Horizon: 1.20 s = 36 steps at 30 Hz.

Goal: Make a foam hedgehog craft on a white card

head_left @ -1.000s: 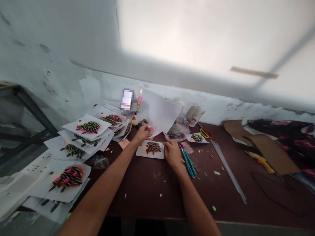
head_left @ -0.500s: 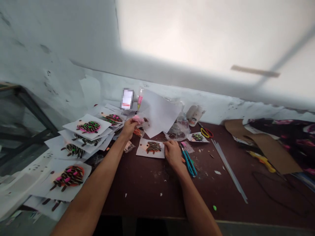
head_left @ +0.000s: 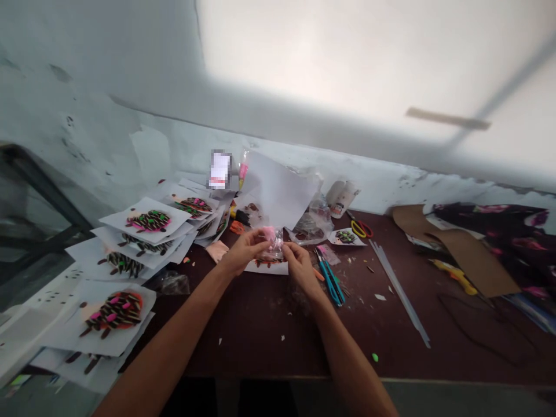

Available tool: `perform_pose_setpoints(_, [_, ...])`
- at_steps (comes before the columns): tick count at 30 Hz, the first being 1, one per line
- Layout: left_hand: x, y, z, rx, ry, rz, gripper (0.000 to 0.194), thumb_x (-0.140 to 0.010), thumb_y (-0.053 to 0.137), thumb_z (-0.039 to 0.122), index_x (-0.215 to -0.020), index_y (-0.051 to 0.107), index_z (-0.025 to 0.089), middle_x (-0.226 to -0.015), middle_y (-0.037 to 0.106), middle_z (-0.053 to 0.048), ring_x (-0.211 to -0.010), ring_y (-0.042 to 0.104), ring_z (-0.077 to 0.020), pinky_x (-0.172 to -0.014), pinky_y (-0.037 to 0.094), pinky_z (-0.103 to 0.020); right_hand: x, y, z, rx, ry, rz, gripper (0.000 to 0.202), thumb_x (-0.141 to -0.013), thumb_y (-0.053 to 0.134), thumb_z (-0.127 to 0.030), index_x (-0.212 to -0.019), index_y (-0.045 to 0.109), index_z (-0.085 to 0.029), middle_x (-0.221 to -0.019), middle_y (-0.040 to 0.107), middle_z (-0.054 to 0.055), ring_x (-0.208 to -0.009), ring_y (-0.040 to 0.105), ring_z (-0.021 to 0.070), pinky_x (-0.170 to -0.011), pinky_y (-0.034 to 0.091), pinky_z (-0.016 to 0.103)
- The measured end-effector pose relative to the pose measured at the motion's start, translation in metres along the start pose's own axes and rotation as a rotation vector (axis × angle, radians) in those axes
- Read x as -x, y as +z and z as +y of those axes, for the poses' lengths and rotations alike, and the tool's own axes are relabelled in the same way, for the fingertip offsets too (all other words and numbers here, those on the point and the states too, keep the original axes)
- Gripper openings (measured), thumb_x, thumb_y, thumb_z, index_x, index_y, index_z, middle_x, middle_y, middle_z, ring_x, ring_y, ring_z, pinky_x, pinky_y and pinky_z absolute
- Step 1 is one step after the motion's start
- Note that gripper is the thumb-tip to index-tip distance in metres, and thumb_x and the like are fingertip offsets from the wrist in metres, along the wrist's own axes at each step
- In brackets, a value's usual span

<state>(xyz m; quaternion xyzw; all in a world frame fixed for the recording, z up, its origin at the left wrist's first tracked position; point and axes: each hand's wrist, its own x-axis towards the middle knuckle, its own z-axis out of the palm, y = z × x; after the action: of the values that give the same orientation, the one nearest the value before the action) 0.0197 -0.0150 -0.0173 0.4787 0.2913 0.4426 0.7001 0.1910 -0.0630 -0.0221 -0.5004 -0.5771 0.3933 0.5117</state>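
Pink clay in a clear plastic bag (head_left: 275, 242) hangs between both hands, above a white card (head_left: 266, 267) with a striped hedgehog figure. My left hand (head_left: 248, 250) grips the bag's pink left part. On the bag's right edge, my right hand (head_left: 299, 262) is closed with thumb and fingers together. The hands and bag hide most of the hedgehog. Teal-handled scissors (head_left: 332, 284) lie just right of my right hand.
Stacked hedgehog cards (head_left: 117, 315) fill the left side. A phone (head_left: 219, 169) leans at the wall. Red-yellow scissors (head_left: 361, 229), clear sticks (head_left: 402, 294) and a yellow glue gun (head_left: 456, 275) lie right. A white cup (head_left: 343, 198) stands behind.
My left hand has brought the pink clay bag rightward and down over the card. My right hand has let go of the card's edge and taken hold of the bag.
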Motion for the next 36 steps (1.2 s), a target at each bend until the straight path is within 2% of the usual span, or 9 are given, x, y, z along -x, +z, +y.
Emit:
perform_pose_setpoints(4, [0.006, -0.002, -0.007, -0.11, 0.002, -0.002, 0.038, -0.069, 0.084, 0.032, -0.097, 0.068, 0.013, -0.088, 0.07, -0.004, -0.057, 0.07, -0.0146, -0.044, 0.045, -0.018, 0.001, 0.0, -0.004, -0.059, 0.044, -0.04, 0.032, -0.082, 0.068, -0.051, -0.076, 0.067, -0.02, -0.068, 0.06, -0.001, -0.065, 0.051, 0.0142, -0.062, 0.041, 0.025])
perform_pose_setpoints(11, [0.015, -0.009, -0.003, -0.056, -0.017, 0.067, 0.055, -0.064, 0.086, 0.028, -0.112, 0.061, 0.014, -0.082, 0.071, -0.002, -0.059, 0.069, -0.0147, -0.054, 0.055, -0.025, 0.004, 0.002, -0.008, -0.021, 0.026, -0.003, 0.037, -0.082, 0.067, -0.052, -0.066, 0.057, -0.021, -0.062, 0.05, -0.004, -0.061, 0.041, 0.0121, -0.058, 0.036, 0.024])
perform_pose_setpoints(17, [0.021, 0.003, -0.006, -0.043, 0.007, 0.085, 0.066, -0.063, 0.089, 0.03, -0.118, 0.056, 0.014, -0.078, 0.07, 0.0, -0.061, 0.071, -0.0161, -0.057, 0.056, -0.027, 0.003, 0.001, -0.006, 0.02, 0.005, 0.012, 0.043, -0.082, 0.067, -0.056, -0.061, 0.05, -0.022, -0.059, 0.045, -0.005, -0.059, 0.038, 0.0115, -0.058, 0.035, 0.025])
perform_pose_setpoints(19, [0.022, 0.007, -0.008, -0.06, 0.058, 0.081, 0.061, -0.065, 0.088, 0.032, -0.115, 0.058, 0.013, -0.068, 0.065, 0.004, -0.057, 0.069, -0.0154, -0.055, 0.054, -0.025, 0.003, 0.002, -0.005, -0.011, 0.014, -0.014, 0.046, -0.086, 0.063, -0.059, -0.061, 0.05, -0.022, -0.059, 0.047, -0.004, -0.059, 0.041, 0.012, -0.059, 0.037, 0.025])
perform_pose_setpoints(22, [0.022, 0.009, -0.008, -0.071, 0.111, 0.122, 0.057, -0.067, 0.087, 0.035, -0.113, 0.06, 0.014, -0.066, 0.065, 0.004, -0.055, 0.067, -0.0148, -0.053, 0.053, -0.025, 0.004, 0.003, -0.007, -0.112, 0.056, -0.085, 0.047, -0.088, 0.057, -0.064, -0.066, 0.054, -0.022, -0.062, 0.053, -0.002, -0.061, 0.048, 0.0134, -0.06, 0.04, 0.026])
perform_pose_setpoints(26, [0.021, 0.005, -0.007, -0.1, 0.12, 0.178, 0.059, -0.065, 0.088, 0.037, -0.113, 0.063, 0.013, -0.07, 0.069, 0.001, -0.057, 0.067, -0.0158, -0.055, 0.055, -0.027, 0.005, 0.004, -0.011, -0.123, 0.062, -0.185, 0.041, -0.085, 0.064, -0.061, -0.075, 0.064, -0.021, -0.069, 0.062, 0.0, -0.062, 0.053, 0.0138, -0.061, 0.044, 0.026])
perform_pose_setpoints(31, [0.02, 0.002, -0.011, -0.199, 0.112, 0.194, 0.057, -0.071, 0.08, 0.038, -0.119, 0.063, 0.013, -0.078, 0.07, -0.003, -0.063, 0.067, -0.0169, -0.056, 0.055, -0.028, 0.003, 0.003, -0.008, -0.017, 0.022, -0.081, 0.042, -0.085, 0.065, -0.06, -0.068, 0.061, -0.021, -0.065, 0.062, 0.0, -0.059, 0.049, 0.0127, -0.059, 0.041, 0.025])
perform_pose_setpoints(35, [0.021, 0.004, -0.005, -0.513, 0.336, 0.322, 0.034, -0.076, 0.074, 0.035, -0.104, 0.069, 0.017, -0.097, 0.07, -0.006, -0.079, 0.066, -0.0171, -0.066, 0.053, -0.028, 0.002, 0.002, -0.005, 0.033, 0.01, -0.011, 0.048, -0.084, 0.062, -0.064, -0.062, 0.055, -0.021, -0.055, 0.051, -0.003, -0.053, 0.04, 0.011, -0.054, 0.034, 0.025])
perform_pose_setpoints(36, [0.022, 0.006, -0.002, -0.599, 0.387, 0.286, 0.026, -0.076, 0.074, 0.033, -0.096, 0.07, 0.017, -0.096, 0.069, -0.006, -0.084, 0.065, -0.0175, -0.072, 0.053, -0.029, 0.002, 0.002, -0.005, 0.037, 0.001, -0.011, 0.049, -0.085, 0.061, -0.064, -0.061, 0.053, -0.021, -0.054, 0.049, -0.004, -0.053, 0.039, 0.0108, -0.054, 0.033, 0.025])
